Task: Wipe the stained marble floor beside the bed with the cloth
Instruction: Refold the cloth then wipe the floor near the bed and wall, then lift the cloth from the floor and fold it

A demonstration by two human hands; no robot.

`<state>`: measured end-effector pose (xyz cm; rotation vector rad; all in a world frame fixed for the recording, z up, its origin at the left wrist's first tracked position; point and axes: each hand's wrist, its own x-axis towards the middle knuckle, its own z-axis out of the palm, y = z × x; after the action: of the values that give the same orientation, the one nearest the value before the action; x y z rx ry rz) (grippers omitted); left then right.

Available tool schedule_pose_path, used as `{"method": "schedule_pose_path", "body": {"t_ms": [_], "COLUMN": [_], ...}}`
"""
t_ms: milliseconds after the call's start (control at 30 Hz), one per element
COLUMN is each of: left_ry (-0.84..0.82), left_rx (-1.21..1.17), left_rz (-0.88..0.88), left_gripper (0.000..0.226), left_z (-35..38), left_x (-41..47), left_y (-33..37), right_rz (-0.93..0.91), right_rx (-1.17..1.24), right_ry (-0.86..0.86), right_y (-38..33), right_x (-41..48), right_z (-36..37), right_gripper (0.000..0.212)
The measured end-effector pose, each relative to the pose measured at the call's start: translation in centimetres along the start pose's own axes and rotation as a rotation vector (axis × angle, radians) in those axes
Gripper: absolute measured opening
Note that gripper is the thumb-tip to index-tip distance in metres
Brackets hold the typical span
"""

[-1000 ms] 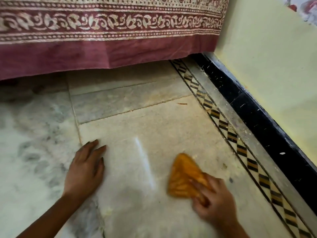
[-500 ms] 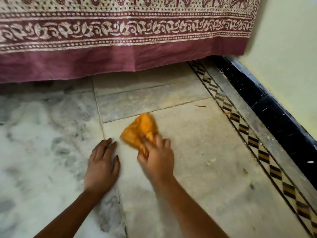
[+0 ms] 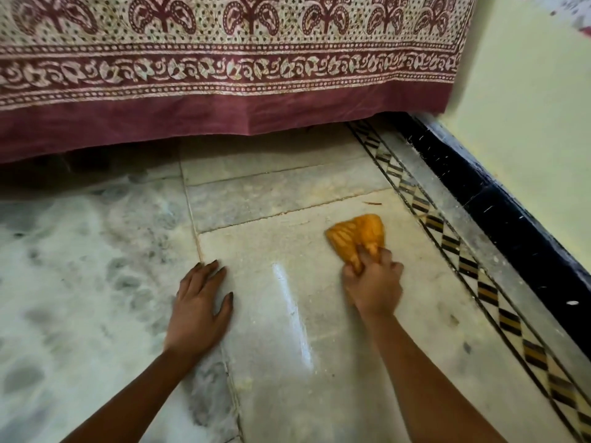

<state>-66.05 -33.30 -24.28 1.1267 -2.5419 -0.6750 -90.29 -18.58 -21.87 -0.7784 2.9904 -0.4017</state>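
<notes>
Head view: looks down on the pale marble floor (image 3: 275,401) beside the bed, whose maroon printed cover (image 3: 224,100) hangs low across the top
Right hand (image 3: 372,282): fingers curled round the bunched near end of the orange cloth (image 3: 356,235), gripping it
Cloth: its free end fans out flat on the beige slab ahead of the knuckles, toward the slab's far right part, near the patterned border (image 3: 473,276) but apart from it
Left hand (image 3: 198,308): flat, fingers straight, palm pressed on the floor over the joint between the grey-veined slab and the beige one; it holds nothing
Change: half a second ago the cloth was just beside the left hand; now it is well apart from it, out to the right. A second ago it was also on the right, but nearer the person
Unchanged: the left hand has kept its bracing place by the joint
Meaning: this reads as side-to-side strokes stepping across the slab, so wiping looks underway, not finished
Streak (image 3: 292,314): a bright line between the hands; sheen or residue, I cannot tell
Left to do: dark specks show near the border at lower right, probably not yet reached
</notes>
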Motion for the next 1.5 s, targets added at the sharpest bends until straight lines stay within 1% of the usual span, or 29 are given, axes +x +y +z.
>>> {"method": "schedule_pose_path", "body": {"t_ms": [33,100,167,233,300,333,367,400,467,500,533,567,633,667,700,733,800,867,933,1033,1067,1133,1200,1233,1300,1333,1433,1467,1500], "left_ry": [-0.001,0.011,0.043,0.09,0.129,0.123,0.094,0.049,-0.074,-0.135,-0.178,-0.19,-0.173,-0.145,-0.107,-0.056,0.069,0.165,0.155,0.091,0.101,0.171,0.259,0.267,0.178,0.116,-0.024,-0.049,-0.07], "left_rx": [-0.03,-0.091,-0.146,-0.169,-0.141,-0.115,-0.088,-0.063,-0.03,-0.002,0.021,0.02,-0.022,-0.032,-0.031,-0.033,-0.041,-0.046,0.011,0.019,-0.029,-0.17,-0.387,-0.543,-0.944,-1.164,-1.829,-1.979,-2.054], "left_rz": [-0.011,-0.053,-0.087,-0.091,-0.087,-0.074,-0.057,-0.035,0.008,0.028,0.04,0.041,0.02,0.014,0.017,0.034,0.114,0.243,0.321,0.254,0.214,0.126,-0.054,-0.181,-0.397,-0.461,-0.591,-0.614,-0.624], "left_gripper": [0.06,0.054,0.047,0.047,0.045,0.045,0.048,0.056,0.073,0.077,0.074,0.065,0.042,0.035,0.031,0.031,0.036,0.047,0.061,0.086,0.089,0.082,0.077,0.081,0.09,0.088,0.067,0.062,0.055], "left_z": [-0.1,-0.6,-1.3,-2.0,-2.6,-2.7,-2.8,-3.0,-2.9,-2.7,-2.4,-2.0,-1.5,-1.4,-1.3,-1.4,-1.7,-1.6,-1.1,0.1,0.3,0.2,0.1,0.0,-0.6,-1.2,-4.0,-4.9,-5.7], "left_x": [0.1,0.3,0.3,-0.1,-0.4,-0.6,-0.7,-0.8,-0.8,-0.8,-0.7,-0.6,-0.2,-0.1,-0.1,-0.1,-0.4,-1.2,-2.6,-4.4,-4.7,-4.6,-3.8,-3.2,-1.9,-1.5,0.2,0.9,1.6], "left_y": [0.0,0.4,0.7,1.0,1.3,1.6,1.9,2.3,3.1,3.5,3.8,4.1,4.7,5.1,5.3,5.6,6.0,6.4,6.8,7.4,7.8,9.3,10.6,11.0,11.5,11.7,12.8,13.2,13.4], "right_rz": [-0.053,-0.275,-0.551,-0.815,-0.941,-0.928,-0.859,-0.727,-0.293,-0.074,0.09,0.178,0.185,0.169,0.172,0.186,0.208,0.271,0.361,0.486,0.499,0.482,0.477,0.48,0.476,0.472,0.433,0.415,0.395], "right_rx": [0.029,0.089,0.158,0.203,0.212,0.217,0.264,0.369,0.713,0.826,0.844,0.781,0.62,0.607,0.638,0.655,0.671,0.749,0.902,1.095,1.127,1.156,1.187,1.201,1.195,1.174,1.047,0.993,0.944], "right_ry": [-0.025,-0.096,-0.271,-0.419,-0.45,-0.441,-0.417,-0.372,-0.209,-0.135,-0.137,-0.213,-0.377,-0.397,-0.408,-0.426,-0.494,-0.605,-0.713,-0.833,-0.853,-0.874,-0.9,-0.914,-0.924,-0.919,-0.909,-0.91,-0.908], "right_y": [-2.0,-5.0,-6.5,-6.3,-4.7,-3.6,-2.5,-1.6,-0.6,-0.6,-1.1,-1.5,-2.0,-2.4,-2.8,-3.1,-3.7,-4.5,-5.7,-8.6,-9.5,-11.1,-12.0,-12.3,-12.3,-12.1,-10.9,-10.4,-9.9], "right_x": [-0.4,-2.5,-5.4,-7.9,-8.4,-8.2,-8.2,-8.3,-8.8,-9.3,-9.7,-10.0,-10.3,-10.3,-10.1,-9.9,-9.0,-8.2,-7.3,-5.7,-5.2,-4.3,-3.4,-2.9,-1.5,-0.9,0.9,1.6,2.2], "right_z": [0.3,0.8,0.8,0.7,0.3,0.1,-0.3,-0.7,-1.6,-1.9,-2.3,-2.5,-2.3,-2.3,-2.7,-3.0,-3.4,-4.2,-5.4,-7.8,-8.7,-10.3,-11.9,-12.9,-14.3,-14.9,-16.3,-16.5,-16.5], "right_gripper": [0.046,0.05,0.056,0.048,0.04,0.041,0.043,0.047,0.047,0.042,0.034,0.034,0.05,0.043,0.025,0.013,0.017,0.015,0.014,0.016,0.015,0.013,0.012,0.01,0.007,0.006,0.007,0.008,0.009]}}
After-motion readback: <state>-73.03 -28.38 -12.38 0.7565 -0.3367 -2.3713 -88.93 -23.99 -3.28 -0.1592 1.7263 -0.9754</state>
